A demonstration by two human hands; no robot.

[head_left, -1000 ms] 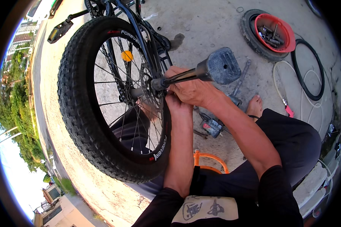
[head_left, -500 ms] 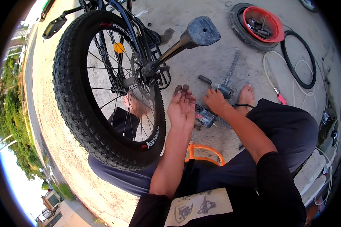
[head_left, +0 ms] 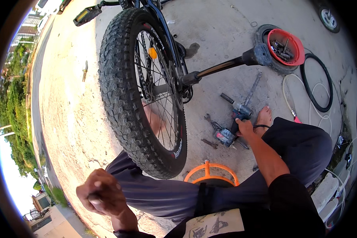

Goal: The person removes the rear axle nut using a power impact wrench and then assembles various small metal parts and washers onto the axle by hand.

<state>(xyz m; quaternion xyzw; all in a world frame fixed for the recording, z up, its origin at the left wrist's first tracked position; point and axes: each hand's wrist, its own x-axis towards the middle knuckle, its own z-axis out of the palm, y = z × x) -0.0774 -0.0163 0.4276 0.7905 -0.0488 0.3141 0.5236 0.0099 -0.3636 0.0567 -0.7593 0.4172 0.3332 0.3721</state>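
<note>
Since nearest comes first: left hand [head_left: 101, 194] low and close, curled into a fist, fingers closed round something small and dark (too blurred to name), well apart from any tool. Just beyond its knuckles, the knobby bicycle tyre [head_left: 119, 79], spokes and hub behind.

Farther out, right hand [head_left: 246, 127] stretched down to the concrete ground [head_left: 226, 23], fingers wrapped round the grip of the cordless impact wrench [head_left: 238, 112]. Wrench lying on its side, battery pack on the near side of the fingers, nose pointing away past the fingertips. Spanner [head_left: 210, 120] just beside the battery, to the left of the fingers; bare foot [head_left: 264, 118] just to their right.

Probably heavy for its size and rigid, weight low in the battery (so likely to tip nose-up or swing when lifted). Best taken full-fisted round the rubbery handle between motor body and battery, as now; not by the nose. Hard casing, not fragile, unlikely to slip.

Beyond the fingertips, bicycle saddle [head_left: 261, 54] on its black post. Farthest off, red bowl [head_left: 295, 41] of sockets sitting in an old tyre, and a black inner tube [head_left: 319, 79] looped on the ground.
</note>
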